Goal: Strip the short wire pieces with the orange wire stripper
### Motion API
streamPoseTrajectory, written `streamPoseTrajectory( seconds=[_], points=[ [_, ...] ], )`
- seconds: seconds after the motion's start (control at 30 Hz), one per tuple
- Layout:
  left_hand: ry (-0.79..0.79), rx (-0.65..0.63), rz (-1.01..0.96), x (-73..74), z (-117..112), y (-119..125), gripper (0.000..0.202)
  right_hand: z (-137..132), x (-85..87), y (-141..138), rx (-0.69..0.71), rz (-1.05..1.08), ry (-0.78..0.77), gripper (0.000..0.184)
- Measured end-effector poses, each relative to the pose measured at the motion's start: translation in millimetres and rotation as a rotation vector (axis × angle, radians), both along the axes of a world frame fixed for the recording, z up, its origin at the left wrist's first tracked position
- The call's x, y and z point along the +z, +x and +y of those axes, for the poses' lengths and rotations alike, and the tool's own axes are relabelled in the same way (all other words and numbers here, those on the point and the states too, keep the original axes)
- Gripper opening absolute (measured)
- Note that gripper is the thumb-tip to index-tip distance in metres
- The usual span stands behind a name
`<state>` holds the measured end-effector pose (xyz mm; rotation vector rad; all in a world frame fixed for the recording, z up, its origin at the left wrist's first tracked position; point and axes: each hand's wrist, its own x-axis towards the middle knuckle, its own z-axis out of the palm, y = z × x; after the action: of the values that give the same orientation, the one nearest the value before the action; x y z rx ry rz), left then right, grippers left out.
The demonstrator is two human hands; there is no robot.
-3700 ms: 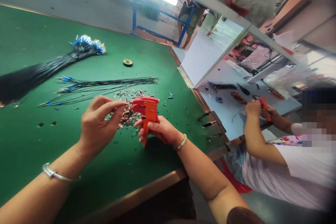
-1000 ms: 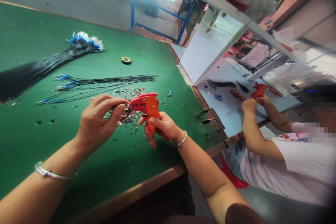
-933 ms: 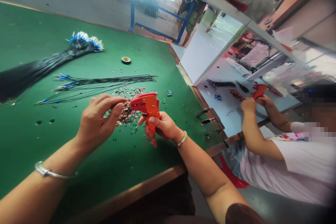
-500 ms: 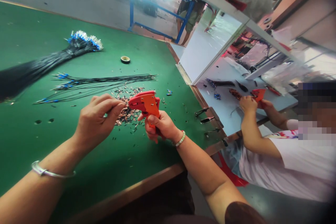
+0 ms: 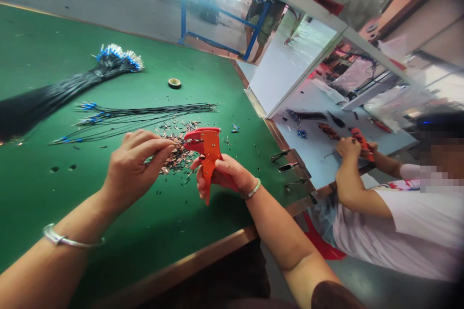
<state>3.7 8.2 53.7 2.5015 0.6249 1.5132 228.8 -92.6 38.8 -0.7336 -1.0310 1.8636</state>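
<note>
The left hand (image 5: pixel 136 169) is closed to a pinch, thumb against fingertips, and a thin wire (image 5: pixel 188 141) is held in it, its end brought to the jaws of an orange-red wire stripper (image 5: pixel 209 154). The stripper is gripped upright by the right hand (image 5: pixel 222 176), whose fingers are wrapped closed around its handle. It is held just above a scatter of copper-coloured wire clippings (image 5: pixel 176 157) on a green-topped workbench (image 5: pixel 43 193). Beyond the clippings, loose black wires with blue terminals (image 5: pixel 145 110) are laid out, and further on lie a thick bundle of similar wires (image 5: pixel 108 63) and a roll of tape (image 5: pixel 174 83). Metal clamps (image 5: pixel 286 160) are fixed near the bench's right edge. Past them, at a white table (image 5: pixel 304 169), a similar red tool (image 5: pixel 362 144) is held in the hands of a co-worker (image 5: pixel 348 148).
</note>
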Motion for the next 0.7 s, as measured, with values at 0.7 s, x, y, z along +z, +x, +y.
streamPoseTrajectory(
  seconds=[0.7],
  points=[
    [0.045, 0.037, 0.022, 0.2, -5.2, 2.0, 0.006, -3.1, 3.8, -6.0, -0.052, -0.061, -0.004, 0.066]
  ],
)
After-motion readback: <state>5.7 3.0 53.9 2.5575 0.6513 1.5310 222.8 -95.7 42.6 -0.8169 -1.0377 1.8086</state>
